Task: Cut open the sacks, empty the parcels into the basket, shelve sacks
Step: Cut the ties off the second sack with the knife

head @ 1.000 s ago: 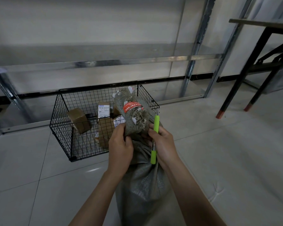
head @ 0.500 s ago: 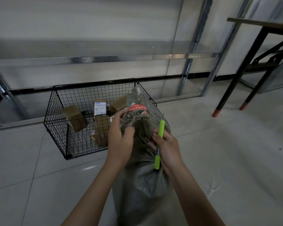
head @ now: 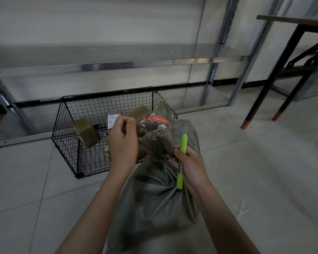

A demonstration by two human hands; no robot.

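The grey sack [head: 154, 195] stands at lower centre of the frame. Its tied neck leans over the near corner of the wire basket [head: 68, 136], probably so its contents can drop straight in. The left hand [head: 123, 142] pinches the bunched top beside the red tape band [head: 157, 119], seemingly to pull it taut. The right hand [head: 193, 164] is clamped on a green utility knife [head: 183, 143] (blade end up, close to the neck), its fingers also steadying the fabric. Several parcels [head: 85, 132] already lie in the basket.
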